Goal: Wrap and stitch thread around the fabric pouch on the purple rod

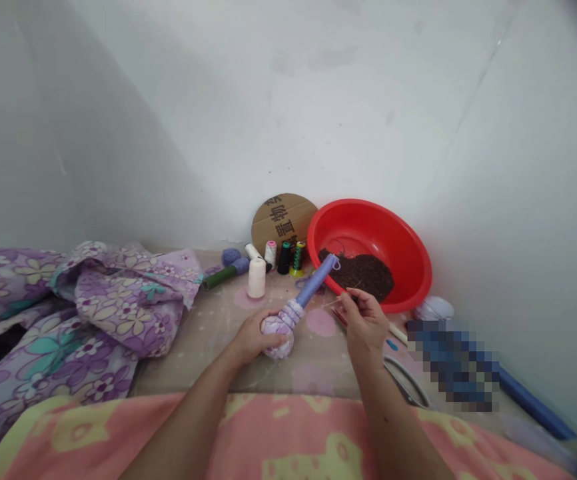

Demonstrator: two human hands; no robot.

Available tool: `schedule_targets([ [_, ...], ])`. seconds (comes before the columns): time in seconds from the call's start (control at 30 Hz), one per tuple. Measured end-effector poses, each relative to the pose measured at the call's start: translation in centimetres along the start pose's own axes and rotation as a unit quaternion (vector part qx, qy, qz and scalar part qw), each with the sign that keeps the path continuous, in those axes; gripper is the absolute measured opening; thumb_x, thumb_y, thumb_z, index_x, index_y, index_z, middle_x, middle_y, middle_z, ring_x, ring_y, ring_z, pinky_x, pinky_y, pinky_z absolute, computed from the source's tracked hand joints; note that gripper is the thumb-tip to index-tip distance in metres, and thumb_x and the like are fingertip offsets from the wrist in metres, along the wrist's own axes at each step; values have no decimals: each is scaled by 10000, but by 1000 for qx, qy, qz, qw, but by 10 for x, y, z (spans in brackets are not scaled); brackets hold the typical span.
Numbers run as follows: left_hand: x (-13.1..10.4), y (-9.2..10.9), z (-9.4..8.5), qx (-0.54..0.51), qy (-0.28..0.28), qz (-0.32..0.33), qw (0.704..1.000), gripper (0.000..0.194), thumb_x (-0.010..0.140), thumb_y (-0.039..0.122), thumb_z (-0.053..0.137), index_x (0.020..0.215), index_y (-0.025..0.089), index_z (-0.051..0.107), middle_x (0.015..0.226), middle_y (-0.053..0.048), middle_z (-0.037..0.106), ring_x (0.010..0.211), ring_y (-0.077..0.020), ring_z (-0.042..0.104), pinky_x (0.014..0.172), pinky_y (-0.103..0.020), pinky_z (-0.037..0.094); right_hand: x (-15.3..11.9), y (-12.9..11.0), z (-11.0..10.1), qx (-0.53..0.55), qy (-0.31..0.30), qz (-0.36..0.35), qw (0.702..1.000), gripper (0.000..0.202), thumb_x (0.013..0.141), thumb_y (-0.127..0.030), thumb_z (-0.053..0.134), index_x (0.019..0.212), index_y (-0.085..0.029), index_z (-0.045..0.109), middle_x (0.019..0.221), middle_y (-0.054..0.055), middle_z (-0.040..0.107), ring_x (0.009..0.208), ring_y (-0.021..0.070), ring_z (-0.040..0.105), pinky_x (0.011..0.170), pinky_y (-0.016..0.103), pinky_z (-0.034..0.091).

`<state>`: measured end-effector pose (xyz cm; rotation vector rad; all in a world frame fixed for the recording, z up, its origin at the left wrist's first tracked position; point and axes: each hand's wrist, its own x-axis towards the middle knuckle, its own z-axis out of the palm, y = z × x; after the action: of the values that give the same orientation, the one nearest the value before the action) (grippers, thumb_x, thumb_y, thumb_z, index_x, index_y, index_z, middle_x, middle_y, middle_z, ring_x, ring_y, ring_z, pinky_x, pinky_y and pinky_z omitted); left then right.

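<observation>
My left hand is wrapped round the floral cloth ball at the end of a stick wound in purple yarn. White thread or cord bands the gathered cloth just above the ball, and a small yarn loop tops the stick. To the right, my right hand is closed in a pinch, with a fine thread stretching from its fingertips toward the bound cloth. Whether a needle is also in the pinch is too small to tell.
A red basin holding dark brown loose material leans behind my right hand. Several thread spools stand near a white thread cone and a cardboard disc. Floral fabric lies left; scissors lie right.
</observation>
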<state>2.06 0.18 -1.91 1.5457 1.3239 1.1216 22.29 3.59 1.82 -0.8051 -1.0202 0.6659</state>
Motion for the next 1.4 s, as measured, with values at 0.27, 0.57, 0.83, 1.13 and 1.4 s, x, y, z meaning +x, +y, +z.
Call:
schedule_targets([
  [0.27, -2, 4, -2, -25, -4, -5, 1000, 554, 528, 274, 701, 1052, 152, 568, 931, -36, 620, 815, -197, 559, 695, -275, 441, 4, 1, -3, -25, 14, -32, 999, 243, 681, -323, 615, 848, -150, 587, 621, -1, 571, 514, 100, 503, 495, 231, 420],
  [0.57, -2, 3, -8, -76, 7, -15, 997, 515, 548, 285, 667, 1030, 127, 575, 922, -49, 623, 811, -198, 561, 701, -279, 446, 3, 14, -4, -149, -278, 21, 949, 127, 665, -235, 574, 711, -176, 677, 529, -8, 582, 462, 102, 489, 423, 201, 382],
  [0.83, -2, 7, -10, -77, 36, -25, 996, 453, 586, 291, 630, 1000, 113, 583, 903, -54, 620, 811, -198, 559, 706, -272, 438, -11, 28, 1, -200, -429, -16, 881, 162, 650, -139, 543, 611, -198, 688, 524, -13, 606, 501, 115, 517, 471, 202, 398],
  [1.13, -2, 6, -10, -78, 30, -10, 996, 443, 582, 283, 634, 991, 115, 600, 910, -58, 628, 823, -202, 558, 717, -273, 429, -21, 28, 6, -203, -437, -25, 876, 213, 649, -114, 495, 600, -213, 678, 505, -40, 597, 475, 111, 507, 462, 198, 368],
  [1.4, 0, 2, -10, -68, 30, -4, 997, 455, 569, 289, 641, 987, 117, 598, 925, -62, 630, 829, -210, 563, 732, -293, 438, -22, 32, 6, -195, -438, 10, 877, 233, 632, -117, 476, 610, -219, 684, 501, -38, 592, 481, 117, 498, 450, 197, 361],
])
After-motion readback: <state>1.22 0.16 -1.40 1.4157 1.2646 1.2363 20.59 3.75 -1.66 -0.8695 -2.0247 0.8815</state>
